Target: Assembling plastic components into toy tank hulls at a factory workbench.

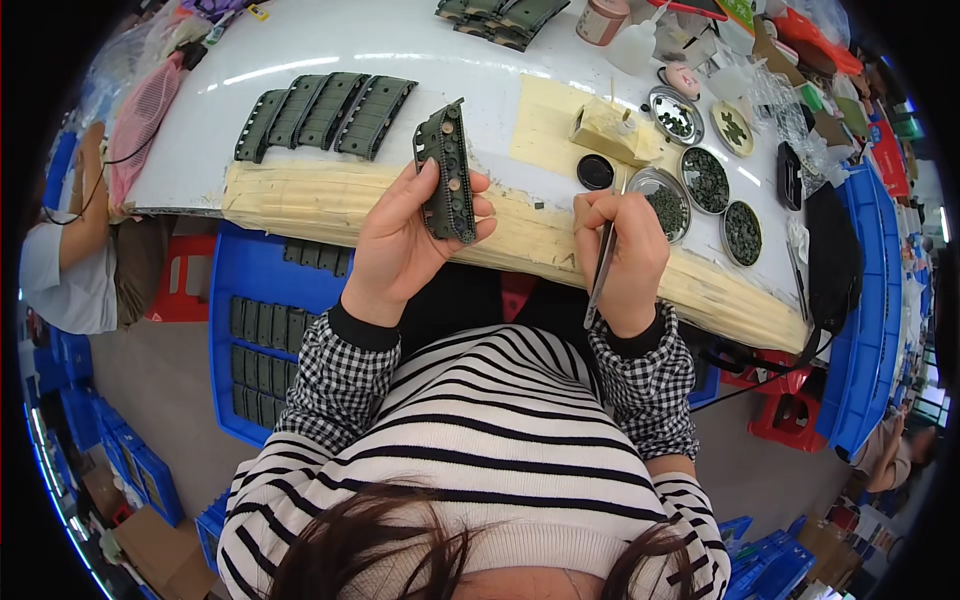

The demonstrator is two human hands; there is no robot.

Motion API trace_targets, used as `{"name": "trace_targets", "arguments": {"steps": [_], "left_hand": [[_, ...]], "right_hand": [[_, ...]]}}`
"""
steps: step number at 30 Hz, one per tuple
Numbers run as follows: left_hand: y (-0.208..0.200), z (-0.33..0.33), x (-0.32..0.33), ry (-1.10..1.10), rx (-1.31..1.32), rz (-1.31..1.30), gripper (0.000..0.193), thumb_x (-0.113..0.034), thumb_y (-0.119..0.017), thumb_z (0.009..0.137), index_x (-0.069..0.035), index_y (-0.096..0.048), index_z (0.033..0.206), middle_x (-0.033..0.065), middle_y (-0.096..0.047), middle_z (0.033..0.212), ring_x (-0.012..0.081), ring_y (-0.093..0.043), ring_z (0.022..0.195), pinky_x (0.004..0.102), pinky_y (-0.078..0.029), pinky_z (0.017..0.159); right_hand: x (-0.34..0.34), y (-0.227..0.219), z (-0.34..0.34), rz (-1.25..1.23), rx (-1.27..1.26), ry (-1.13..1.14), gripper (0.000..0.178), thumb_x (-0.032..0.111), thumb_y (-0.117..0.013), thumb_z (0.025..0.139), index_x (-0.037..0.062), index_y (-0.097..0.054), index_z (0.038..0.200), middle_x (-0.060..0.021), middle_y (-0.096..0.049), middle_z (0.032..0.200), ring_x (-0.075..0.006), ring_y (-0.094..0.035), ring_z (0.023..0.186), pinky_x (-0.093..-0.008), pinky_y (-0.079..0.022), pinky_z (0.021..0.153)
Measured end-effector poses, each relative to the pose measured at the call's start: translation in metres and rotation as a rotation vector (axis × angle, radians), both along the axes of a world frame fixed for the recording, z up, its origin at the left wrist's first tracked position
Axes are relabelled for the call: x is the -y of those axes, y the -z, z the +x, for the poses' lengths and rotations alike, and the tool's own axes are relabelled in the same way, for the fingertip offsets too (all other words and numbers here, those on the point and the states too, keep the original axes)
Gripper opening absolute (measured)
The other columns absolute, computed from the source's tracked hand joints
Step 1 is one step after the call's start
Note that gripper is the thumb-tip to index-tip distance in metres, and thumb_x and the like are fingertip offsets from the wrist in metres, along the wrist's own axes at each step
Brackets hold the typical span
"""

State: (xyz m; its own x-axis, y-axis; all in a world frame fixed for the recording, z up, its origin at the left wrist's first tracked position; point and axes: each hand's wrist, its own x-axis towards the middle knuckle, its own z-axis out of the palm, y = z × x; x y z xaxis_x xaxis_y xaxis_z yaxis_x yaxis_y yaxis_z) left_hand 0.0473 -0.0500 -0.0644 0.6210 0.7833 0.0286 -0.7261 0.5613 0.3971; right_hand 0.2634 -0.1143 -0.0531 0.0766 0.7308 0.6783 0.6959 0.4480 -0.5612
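My left hand (pixel 392 245) is closed around a long dark green model tank hull (pixel 447 170), its wheels and toothed edge turned up. Between the fingers of my right hand (pixel 632 250) are metal tweezers (pixel 601 272), held at a slant; their tips come near a round dish of small green parts (pixel 668 206). Whether the tips grip anything is too small to tell. Farther right stand another dish of green parts (pixel 704 180) and a third dish (pixel 742 234). A small yellow block with a bottle (pixel 612 135) and a black round lid (pixel 595 171) lie just beyond my right hand.
Several similar green hulls (pixel 325 115) lie in a row at left, with more at the far edge. A tape-covered yellowish strip (pixel 290 200) pads the table's front. Below left is a blue crate (pixel 218 340) of green hulls. A person (pixel 70 250) sits at left.
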Motion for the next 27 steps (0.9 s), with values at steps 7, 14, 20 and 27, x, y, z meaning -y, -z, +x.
{"name": "trace_targets", "arguments": {"steps": [7,14,20,27], "left_hand": [[0.0,0.0,-0.003,0.02,-0.022,0.028,0.034,-0.022,-0.031,0.105,0.003,-0.05,0.118,0.0175,-0.06,0.11,0.0257,-0.063,0.098,0.0395,-0.059,0.083],[-0.018,0.007,0.008,-0.04,-0.352,0.145,0.032,-0.019,-0.041,0.102,0.0,-0.041,0.128,0.0212,-0.061,0.113,0.0272,-0.067,0.096,0.0381,-0.058,0.083],[-0.028,0.018,0.014,0.005,-0.513,0.294,0.04,-0.006,-0.045,0.099,-0.003,-0.03,0.136,0.0203,-0.059,0.119,0.0241,-0.065,0.102,0.035,-0.056,0.086],[-0.041,0.028,0.015,0.021,-0.531,0.321,0.045,-0.002,-0.043,0.098,-0.007,-0.026,0.14,0.0199,-0.055,0.125,0.0239,-0.064,0.104,0.0357,-0.053,0.089]], "right_hand": [[0.005,-0.003,0.0,-0.044,-0.122,-0.021,0.023,-0.013,-0.064,0.067,0.0007,-0.052,0.08,-0.0098,-0.057,0.074,-0.0245,-0.059,0.065,-0.0288,-0.048,0.058],[0.004,0.0,0.002,-0.004,-0.08,-0.055,0.024,-0.014,-0.066,0.068,0.0005,-0.053,0.082,-0.0129,-0.061,0.08,-0.0245,-0.063,0.068,-0.0283,-0.05,0.061],[0.001,-0.005,0.0,-0.059,-0.266,-0.048,0.022,-0.015,-0.065,0.074,0.0006,-0.053,0.083,-0.0157,-0.065,0.087,-0.0226,-0.067,0.076,-0.0274,-0.052,0.069],[0.005,-0.033,0.003,-0.259,-0.528,-0.166,0.021,-0.014,-0.058,0.085,0.0017,-0.045,0.088,-0.0161,-0.066,0.095,-0.0199,-0.067,0.089,-0.03,-0.053,0.079]]}}
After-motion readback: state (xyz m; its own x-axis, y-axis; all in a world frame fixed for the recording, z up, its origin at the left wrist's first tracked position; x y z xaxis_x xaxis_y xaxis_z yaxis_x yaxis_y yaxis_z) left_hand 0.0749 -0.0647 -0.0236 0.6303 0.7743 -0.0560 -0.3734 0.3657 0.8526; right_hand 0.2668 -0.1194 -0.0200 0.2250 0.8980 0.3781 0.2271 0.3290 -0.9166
